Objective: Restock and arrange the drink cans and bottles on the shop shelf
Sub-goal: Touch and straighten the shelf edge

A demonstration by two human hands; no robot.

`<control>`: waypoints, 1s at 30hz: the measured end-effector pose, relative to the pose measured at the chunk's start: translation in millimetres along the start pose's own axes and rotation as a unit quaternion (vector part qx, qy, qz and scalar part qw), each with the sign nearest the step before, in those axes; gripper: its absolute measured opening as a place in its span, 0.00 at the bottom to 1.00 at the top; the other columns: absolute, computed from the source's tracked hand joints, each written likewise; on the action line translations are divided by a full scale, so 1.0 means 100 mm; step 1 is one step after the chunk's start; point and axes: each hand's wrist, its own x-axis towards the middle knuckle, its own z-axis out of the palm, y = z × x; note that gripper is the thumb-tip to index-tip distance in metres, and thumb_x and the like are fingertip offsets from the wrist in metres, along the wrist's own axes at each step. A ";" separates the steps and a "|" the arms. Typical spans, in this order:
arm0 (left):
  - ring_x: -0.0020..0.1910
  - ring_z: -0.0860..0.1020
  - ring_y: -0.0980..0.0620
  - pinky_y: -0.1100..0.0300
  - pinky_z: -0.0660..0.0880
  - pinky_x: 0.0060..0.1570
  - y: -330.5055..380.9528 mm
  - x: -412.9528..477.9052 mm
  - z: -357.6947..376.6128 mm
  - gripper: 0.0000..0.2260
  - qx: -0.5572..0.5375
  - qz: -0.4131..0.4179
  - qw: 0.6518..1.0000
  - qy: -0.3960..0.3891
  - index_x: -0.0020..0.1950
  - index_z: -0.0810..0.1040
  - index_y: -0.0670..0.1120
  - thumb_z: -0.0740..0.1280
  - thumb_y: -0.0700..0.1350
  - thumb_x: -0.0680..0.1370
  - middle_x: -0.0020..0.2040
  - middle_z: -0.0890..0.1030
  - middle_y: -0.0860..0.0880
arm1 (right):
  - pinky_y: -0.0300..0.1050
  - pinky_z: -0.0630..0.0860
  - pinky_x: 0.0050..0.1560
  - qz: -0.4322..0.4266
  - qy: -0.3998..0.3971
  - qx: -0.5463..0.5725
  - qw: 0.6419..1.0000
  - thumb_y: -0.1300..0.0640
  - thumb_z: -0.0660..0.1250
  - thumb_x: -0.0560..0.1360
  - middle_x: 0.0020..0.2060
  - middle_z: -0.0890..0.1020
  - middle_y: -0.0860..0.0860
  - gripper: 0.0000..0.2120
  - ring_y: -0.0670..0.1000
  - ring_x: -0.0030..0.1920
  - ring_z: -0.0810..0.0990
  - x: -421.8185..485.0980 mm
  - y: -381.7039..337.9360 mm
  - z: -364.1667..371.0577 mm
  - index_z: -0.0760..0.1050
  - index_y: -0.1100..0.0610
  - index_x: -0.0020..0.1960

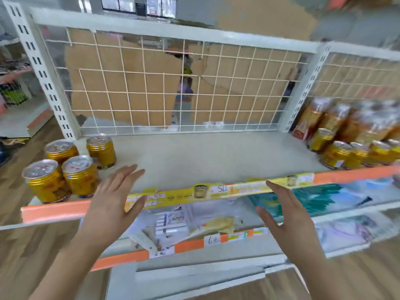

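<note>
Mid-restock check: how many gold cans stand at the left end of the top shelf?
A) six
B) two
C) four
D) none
C: four gold cans stand upright in a cluster at the left end of the shelf, two in front and two behind.

Cardboard (134,83): I saw brown torn sheets behind the wire grid (216,98), upper middle of frame.
Floor (32,245): wood-patterned, lower left.
Packets (171,224): I made out blurred white ones just below centre.
</note>
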 end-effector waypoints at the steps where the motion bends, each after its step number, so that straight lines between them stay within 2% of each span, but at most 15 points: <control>1: 0.63 0.71 0.42 0.52 0.65 0.59 0.14 0.02 0.08 0.29 -0.002 0.003 1.000 -0.001 0.65 0.73 0.43 0.48 0.63 0.78 0.64 0.74 0.43 | 0.44 0.69 0.49 0.008 0.009 -0.015 1.000 0.40 0.57 0.71 0.58 0.77 0.51 0.28 0.48 0.57 0.71 -0.06 0.15 -0.14 0.70 0.54 0.66; 4: 0.62 0.71 0.43 0.51 0.65 0.60 0.55 0.11 0.32 0.31 -0.016 0.017 1.000 -0.006 0.63 0.74 0.43 0.48 0.64 0.78 0.63 0.76 0.43 | 0.49 0.72 0.47 0.033 0.020 -0.045 0.998 0.41 0.59 0.71 0.57 0.78 0.56 0.29 0.56 0.57 0.75 -0.23 0.59 -0.54 0.72 0.58 0.65; 6: 0.61 0.71 0.44 0.52 0.64 0.60 0.84 0.17 0.48 0.28 -0.032 0.030 0.999 0.002 0.62 0.75 0.42 0.52 0.62 0.77 0.61 0.77 0.42 | 0.50 0.73 0.45 0.046 0.025 -0.063 0.997 0.44 0.63 0.71 0.57 0.78 0.56 0.27 0.59 0.54 0.79 -0.33 0.86 -0.81 0.72 0.59 0.65; 8: 0.61 0.72 0.42 0.51 0.66 0.60 1.11 0.24 0.62 0.25 -0.057 0.032 0.998 0.003 0.61 0.76 0.42 0.57 0.57 0.74 0.61 0.77 0.43 | 0.47 0.71 0.45 0.057 0.031 -0.075 0.995 0.43 0.62 0.71 0.58 0.77 0.54 0.27 0.59 0.54 0.78 -0.45 1.08 -1.05 0.71 0.58 0.65; 11: 0.62 0.72 0.43 0.50 0.66 0.61 1.43 0.40 0.78 0.24 -0.080 0.057 0.995 0.001 0.62 0.75 0.42 0.57 0.55 0.73 0.61 0.77 0.43 | 0.48 0.73 0.46 0.073 0.036 -0.084 0.993 0.38 0.56 0.71 0.59 0.77 0.51 0.29 0.56 0.54 0.78 -0.57 1.34 -1.35 0.71 0.55 0.65; 14: 0.61 0.69 0.47 0.50 0.65 0.60 1.70 0.60 0.94 0.25 -0.087 0.080 0.993 0.004 0.61 0.76 0.41 0.57 0.55 0.72 0.61 0.77 0.42 | 0.43 0.68 0.42 0.081 0.048 -0.104 0.990 0.39 0.57 0.72 0.57 0.78 0.51 0.28 0.58 0.38 0.80 -0.62 1.57 -1.57 0.71 0.55 0.65; 17: 0.61 0.69 0.47 0.45 0.69 0.60 1.92 0.87 1.14 0.25 -0.109 0.095 0.989 -0.005 0.61 0.76 0.41 0.57 0.56 0.72 0.61 0.77 0.42 | 0.41 0.67 0.40 0.085 0.058 -0.116 0.988 0.40 0.58 0.73 0.56 0.78 0.50 0.26 0.55 0.32 0.77 -0.62 1.76 -1.69 0.71 0.55 0.64; 20: 0.60 0.71 0.46 0.46 0.69 0.59 2.11 1.17 1.38 0.25 -0.121 0.120 0.985 -0.018 0.62 0.75 0.42 0.57 0.57 0.73 0.61 0.77 0.44 | 0.39 0.67 0.41 0.104 0.069 -0.114 0.986 0.41 0.58 0.73 0.56 0.77 0.48 0.25 0.49 0.37 0.73 -0.56 1.99 -1.74 0.71 0.54 0.64; 22: 0.60 0.70 0.48 0.48 0.68 0.59 2.26 1.38 1.55 0.26 -0.136 0.132 0.981 -0.023 0.62 0.75 0.43 0.56 0.57 0.73 0.61 0.77 0.44 | 0.42 0.70 0.42 0.113 0.080 -0.119 0.983 0.41 0.58 0.73 0.55 0.76 0.47 0.24 0.51 0.43 0.77 -0.49 2.16 -1.75 0.69 0.51 0.65; 25: 0.60 0.69 0.50 0.52 0.67 0.59 2.47 1.74 1.82 0.25 -0.158 0.152 0.975 -0.030 0.63 0.75 0.44 0.56 0.57 0.73 0.61 0.77 0.46 | 0.44 0.72 0.41 0.131 0.090 -0.130 0.979 0.40 0.58 0.73 0.56 0.75 0.44 0.22 0.51 0.44 0.78 -0.32 2.41 -1.77 0.66 0.46 0.64; 28: 0.59 0.70 0.50 0.50 0.69 0.59 2.66 2.12 2.08 0.25 -0.179 0.165 0.969 -0.045 0.63 0.75 0.44 0.56 0.57 0.73 0.61 0.77 0.46 | 0.45 0.73 0.42 0.148 0.098 -0.141 0.974 0.40 0.58 0.73 0.55 0.74 0.42 0.22 0.52 0.45 0.79 -0.12 2.67 -1.80 0.66 0.47 0.64; 30: 0.59 0.70 0.51 0.49 0.69 0.59 2.79 2.33 2.24 0.26 -0.194 0.173 0.964 -0.058 0.63 0.75 0.44 0.56 0.58 0.72 0.61 0.77 0.48 | 0.45 0.74 0.45 0.158 0.106 -0.139 0.972 0.40 0.58 0.73 0.54 0.72 0.40 0.22 0.50 0.51 0.77 0.01 2.82 -1.80 0.67 0.46 0.64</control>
